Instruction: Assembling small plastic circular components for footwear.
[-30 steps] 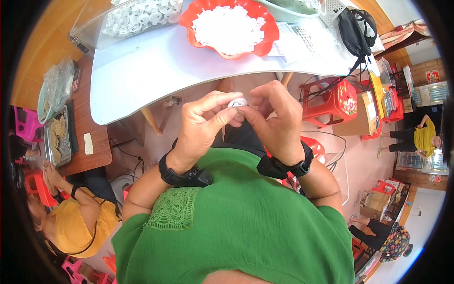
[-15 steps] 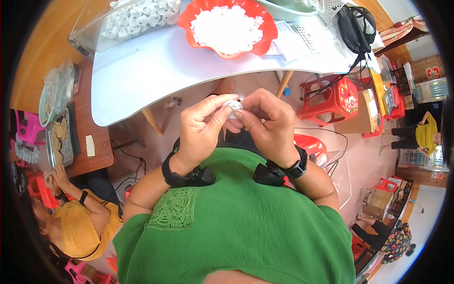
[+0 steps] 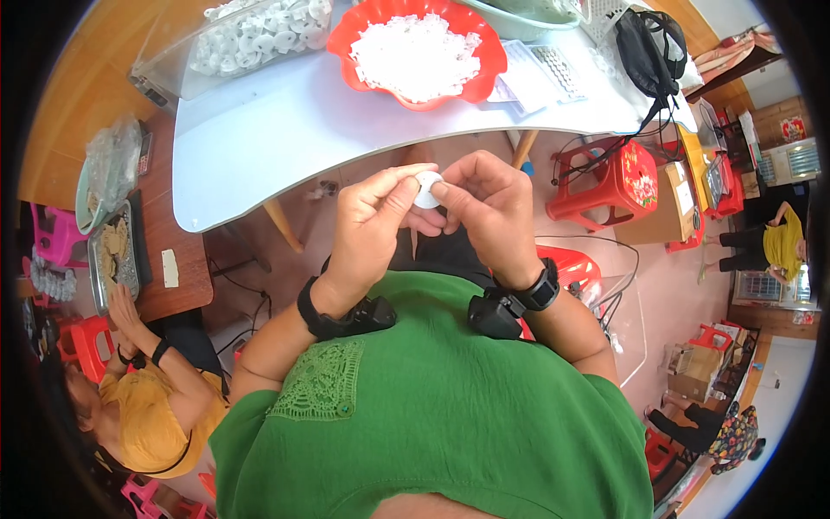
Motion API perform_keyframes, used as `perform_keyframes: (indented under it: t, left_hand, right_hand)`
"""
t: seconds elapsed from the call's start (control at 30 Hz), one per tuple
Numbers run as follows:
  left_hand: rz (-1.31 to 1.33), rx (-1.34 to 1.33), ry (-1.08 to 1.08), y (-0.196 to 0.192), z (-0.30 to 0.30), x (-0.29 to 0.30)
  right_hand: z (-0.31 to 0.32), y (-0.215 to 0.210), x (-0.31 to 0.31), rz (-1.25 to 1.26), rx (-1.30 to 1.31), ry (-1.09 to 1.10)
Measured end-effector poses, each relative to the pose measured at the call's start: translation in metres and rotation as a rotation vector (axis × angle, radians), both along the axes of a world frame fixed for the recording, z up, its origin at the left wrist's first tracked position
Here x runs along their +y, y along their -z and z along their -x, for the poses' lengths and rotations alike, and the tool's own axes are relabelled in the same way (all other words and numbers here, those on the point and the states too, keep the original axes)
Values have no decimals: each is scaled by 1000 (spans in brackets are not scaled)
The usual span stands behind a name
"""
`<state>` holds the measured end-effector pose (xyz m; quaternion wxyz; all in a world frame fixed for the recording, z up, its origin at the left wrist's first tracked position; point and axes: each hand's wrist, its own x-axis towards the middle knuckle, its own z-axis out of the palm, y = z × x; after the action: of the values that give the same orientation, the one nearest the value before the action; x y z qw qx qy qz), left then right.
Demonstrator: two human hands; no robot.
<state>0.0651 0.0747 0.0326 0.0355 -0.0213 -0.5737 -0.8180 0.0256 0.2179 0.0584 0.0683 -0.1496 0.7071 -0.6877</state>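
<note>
A small round white part point(image 3: 426, 189) sits between the fingertips of both my hands, held below the near edge of the white table point(image 3: 268, 138). My left hand point(image 3: 370, 227) pinches it from the left with thumb and forefinger. From the right, my right hand point(image 3: 488, 208) closes its fingers on the same part. Each wrist carries a black band. On the table beyond them stands a red scalloped bowl point(image 3: 421, 54) of small white pieces, and a clear tray point(image 3: 238, 39) full of white round parts lies to its left.
A black bag point(image 3: 650, 45) and a keypad device point(image 3: 558, 71) lie at the table's right end. Red plastic stools point(image 3: 605, 177) stand on the floor to the right. A person in yellow point(image 3: 143, 402) works at a wooden table point(image 3: 177, 268) at lower left; another person stands far right.
Both hands have shifted slightly while turning the white part between the fingertips; the grip stays the same.
</note>
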Motion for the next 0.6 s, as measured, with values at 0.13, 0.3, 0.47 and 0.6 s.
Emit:
perform_keyframes:
  t: [0.13,0.3,0.47,0.6]
  left_hand:
    - [-238,-60,132,4,3,-6]
    - [-249,-80,176,-1,2,-4]
    - [6,-17,67,1,1,7]
    - [169,47,-38,2,2,12]
  right_hand:
    - [5,0,6,63,-138,-37]
    - [3,4,9,79,-126,-15]
    - [4,11,8,104,-142,-30]
    - [6,20,11,34,88,-93]
